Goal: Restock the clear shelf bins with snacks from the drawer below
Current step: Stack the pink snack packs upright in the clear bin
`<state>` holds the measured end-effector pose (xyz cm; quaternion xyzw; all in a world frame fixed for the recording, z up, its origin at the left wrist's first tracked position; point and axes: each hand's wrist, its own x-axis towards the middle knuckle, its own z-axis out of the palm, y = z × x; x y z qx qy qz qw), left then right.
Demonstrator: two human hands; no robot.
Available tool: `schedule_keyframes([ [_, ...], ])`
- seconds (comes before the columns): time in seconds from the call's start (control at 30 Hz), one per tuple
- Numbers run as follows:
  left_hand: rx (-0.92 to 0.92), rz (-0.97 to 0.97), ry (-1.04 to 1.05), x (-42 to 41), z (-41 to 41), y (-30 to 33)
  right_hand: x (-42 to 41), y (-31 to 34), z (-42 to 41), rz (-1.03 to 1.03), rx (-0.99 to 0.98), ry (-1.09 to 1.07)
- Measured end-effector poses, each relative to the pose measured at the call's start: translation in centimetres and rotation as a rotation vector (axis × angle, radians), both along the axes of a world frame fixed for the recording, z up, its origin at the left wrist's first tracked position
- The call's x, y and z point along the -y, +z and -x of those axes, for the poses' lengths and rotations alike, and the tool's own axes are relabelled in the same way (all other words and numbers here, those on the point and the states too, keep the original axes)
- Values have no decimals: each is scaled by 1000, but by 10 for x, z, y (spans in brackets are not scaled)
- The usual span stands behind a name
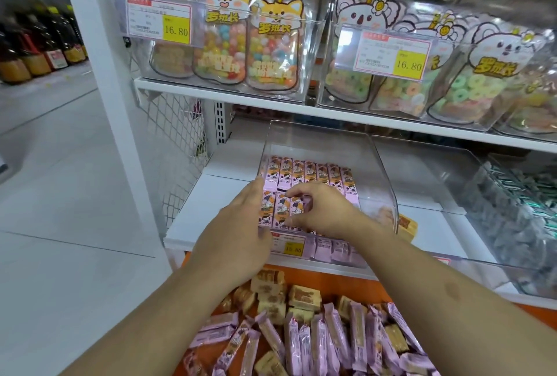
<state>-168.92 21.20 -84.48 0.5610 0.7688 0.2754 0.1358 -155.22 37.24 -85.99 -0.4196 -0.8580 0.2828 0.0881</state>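
A clear shelf bin [384,170] on the lower shelf holds rows of pink snack packs [310,172]. My left hand [238,225] lies flat against the left side of the front row, fingers straight. My right hand [322,210] reaches into the bin and its curled fingers and thumb pinch a pink pack in the front row [297,210]. Below, the open orange drawer [328,282] holds several loose pink packs [316,342] and tan wrapped cakes [304,297].
A neighbouring clear bin [512,210] with dark-wrapped sweets sits to the right. The upper shelf [241,95] carries bins of candy bags with 16.80 price tags. A white upright post [99,74] and wire mesh stand at left, with an aisle floor and bottles beyond.
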Motion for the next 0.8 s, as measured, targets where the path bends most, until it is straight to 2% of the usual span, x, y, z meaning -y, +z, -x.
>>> schedule_keyframes([
  [0.37, -7, 6, 3, -2, -1, -3, -6, -3, 5, -36, 55, 0],
  [0.6, 19, -21, -25, 2, -2, 1, 11, 10, -12, -56, -20, -35],
  [0.8, 8, -30, -52, 31, -19, 1, 59, 29, -57, -129, -146, -60],
])
